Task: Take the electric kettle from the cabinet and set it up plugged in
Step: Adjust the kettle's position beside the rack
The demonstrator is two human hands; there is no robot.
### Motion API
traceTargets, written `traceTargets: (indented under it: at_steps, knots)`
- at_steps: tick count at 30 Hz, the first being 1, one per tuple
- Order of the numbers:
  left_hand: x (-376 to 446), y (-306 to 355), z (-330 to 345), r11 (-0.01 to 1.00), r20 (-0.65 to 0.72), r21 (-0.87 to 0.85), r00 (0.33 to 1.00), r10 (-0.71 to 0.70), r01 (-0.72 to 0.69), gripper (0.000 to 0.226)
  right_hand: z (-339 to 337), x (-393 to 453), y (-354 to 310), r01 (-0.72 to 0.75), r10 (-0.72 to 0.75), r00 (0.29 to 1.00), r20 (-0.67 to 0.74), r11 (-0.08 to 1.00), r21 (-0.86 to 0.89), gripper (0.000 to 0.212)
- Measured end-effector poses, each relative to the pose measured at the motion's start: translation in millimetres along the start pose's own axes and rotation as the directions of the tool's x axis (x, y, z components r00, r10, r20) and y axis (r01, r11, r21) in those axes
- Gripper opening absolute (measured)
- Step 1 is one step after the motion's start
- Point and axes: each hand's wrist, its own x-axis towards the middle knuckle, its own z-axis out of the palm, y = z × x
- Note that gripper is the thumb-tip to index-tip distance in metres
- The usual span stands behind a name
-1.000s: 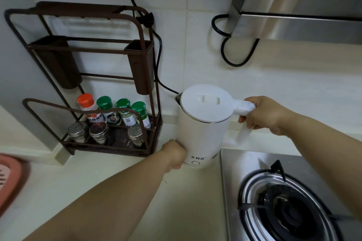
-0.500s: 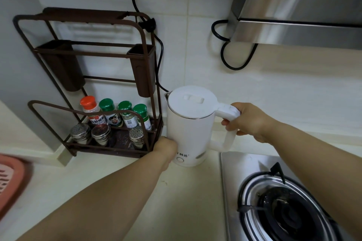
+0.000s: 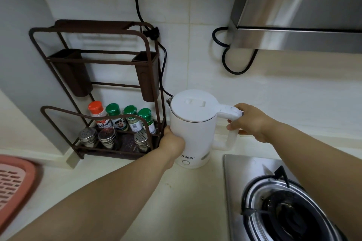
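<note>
A white electric kettle (image 3: 194,125) with a closed lid stands upright on the cream countertop (image 3: 176,197), between the spice rack and the stove. My right hand (image 3: 251,120) is wrapped around its handle. My left hand (image 3: 172,142) presses against the lower left side of its body. A black power cord (image 3: 162,68) runs down the tiled wall from above and passes behind the kettle; its lower end is hidden.
A brown metal rack (image 3: 101,92) with several spice jars stands left of the kettle. A gas stove (image 3: 290,207) lies at lower right, under a steel range hood (image 3: 297,19). A pink drainer (image 3: 13,184) sits at the left edge.
The kettle came down and to the left, from tilted in the air to upright on the counter close to the rack. Both hands stayed on it.
</note>
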Motion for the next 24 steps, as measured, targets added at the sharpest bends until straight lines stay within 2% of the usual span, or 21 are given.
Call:
traceTargets:
  at_steps: [4,8,15,17,19,22,24]
  knots:
    - [-7.0,14.4,-0.4,0.995,-0.051,-0.026,0.994,0.099,-0.101,0.075,3.7,-3.6,2.7,-0.001,0.001,1.0,-0.003,1.0,-0.029,0.012]
    - [-8.6,19.8,-6.3,0.998,-0.028,0.019,0.997,0.067,-0.067,0.072,11.7,-7.8,1.9,0.011,-0.015,0.999,-0.041,0.995,-0.097,0.01]
    - [-15.2,26.3,-7.6,0.993,0.003,0.114,1.0,0.022,-0.022,0.071,11.3,-5.0,2.8,0.013,-0.02,0.998,-0.056,0.993,-0.119,0.01]
    - [-19.4,28.4,-10.5,0.992,0.032,0.129,0.999,-0.017,0.012,0.073,10.1,-4.3,3.2,0.006,-0.01,0.999,-0.042,0.993,-0.115,0.015]
    - [-29.4,29.8,-13.8,0.991,0.087,0.123,0.994,-0.069,0.058,0.071,10.1,-5.5,4.5,0.002,-0.008,0.999,-0.053,0.994,-0.109,0.029]
    - [-56.3,30.8,-22.9,0.971,0.133,0.216,0.981,-0.138,0.107,0.047,10.0,-13.7,6.2,-0.016,0.007,0.995,-0.098,0.995,-0.095,0.051]
    - [-74.7,30.9,-29.7,0.948,0.141,0.286,0.972,-0.186,0.139,0.037,10.1,-22.9,4.2,-0.033,0.018,0.994,-0.108,0.99,-0.136,0.058]
